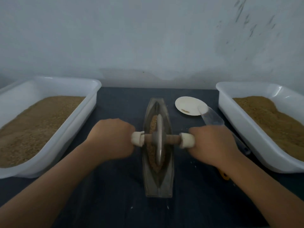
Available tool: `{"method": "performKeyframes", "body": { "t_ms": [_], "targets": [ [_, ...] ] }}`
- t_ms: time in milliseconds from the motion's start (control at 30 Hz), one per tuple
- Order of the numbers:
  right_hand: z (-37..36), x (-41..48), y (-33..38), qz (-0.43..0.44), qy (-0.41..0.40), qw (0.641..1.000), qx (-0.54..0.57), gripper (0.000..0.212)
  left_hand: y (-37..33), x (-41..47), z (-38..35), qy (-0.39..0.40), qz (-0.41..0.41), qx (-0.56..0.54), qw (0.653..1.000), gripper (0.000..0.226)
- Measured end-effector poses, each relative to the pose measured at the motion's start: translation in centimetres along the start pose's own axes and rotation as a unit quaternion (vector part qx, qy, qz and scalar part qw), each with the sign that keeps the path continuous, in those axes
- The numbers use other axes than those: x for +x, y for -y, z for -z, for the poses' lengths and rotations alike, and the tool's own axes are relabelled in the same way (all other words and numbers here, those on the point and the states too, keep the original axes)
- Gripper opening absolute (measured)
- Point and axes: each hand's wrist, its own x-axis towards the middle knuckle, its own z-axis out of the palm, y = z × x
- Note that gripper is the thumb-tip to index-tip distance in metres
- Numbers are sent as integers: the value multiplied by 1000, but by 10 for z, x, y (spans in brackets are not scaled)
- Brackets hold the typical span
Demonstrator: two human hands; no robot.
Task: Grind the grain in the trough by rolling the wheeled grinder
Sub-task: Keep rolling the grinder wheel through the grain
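Note:
A long boat-shaped metal trough lies lengthwise in the middle of the dark table. Brown grain fills its narrow groove. The grinder's metal wheel stands upright in the groove near the trough's middle, on a wooden axle with white-wrapped handles. My left hand grips the left handle, and my right hand grips the right handle. Both fists sit level on either side of the trough.
A white tub of brown grain stands at the left, another white tub of grain at the right. A small white plate with a clear scoop lies behind my right hand. A pale wall closes the table's far edge.

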Motion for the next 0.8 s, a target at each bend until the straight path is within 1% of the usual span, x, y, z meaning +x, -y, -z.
{"method": "performKeyframes", "body": {
  "t_ms": [100, 200, 267, 333, 400, 467, 567, 633, 700, 800],
  "targets": [
    [-4, 36, 2, -32, 23, 999, -22, 25, 0, 26, 0, -14, 39, -14, 999, 22],
    [-10, 76, 4, -88, 23, 996, 8, 19, 0, 66, 6, -43, 71, -15, 996, 23],
    [-14, 85, 3, -103, 27, 994, 24, 20, 0, 80, 11, -49, 71, -7, 996, 23],
    [-15, 75, 0, -96, 51, 994, 27, 27, -2, 74, 13, -45, 57, 7, 997, 22],
    [-15, 51, -1, -68, 38, 997, 17, 35, -2, 50, 9, -44, 33, 18, 998, 22],
    [-11, 23, -1, -28, 4, 999, 14, 34, 1, 21, 1, -47, 16, 11, 999, 25],
    [-5, 4, 1, 6, -12, 1000, 20, 30, 6, -4, -9, -39, 11, -15, 999, 28],
    [-4, 14, 4, 7, -29, 1000, -11, 28, 6, 7, -11, -33, 19, -24, 999, 28],
    [-5, 39, 6, -17, -50, 997, -51, 26, 6, 34, -9, -30, 39, -36, 998, 28],
    [-3, 80, 7, -56, -36, 996, -54, 20, 8, 70, -5, -23, 76, -68, 994, 25]
  ]
}}
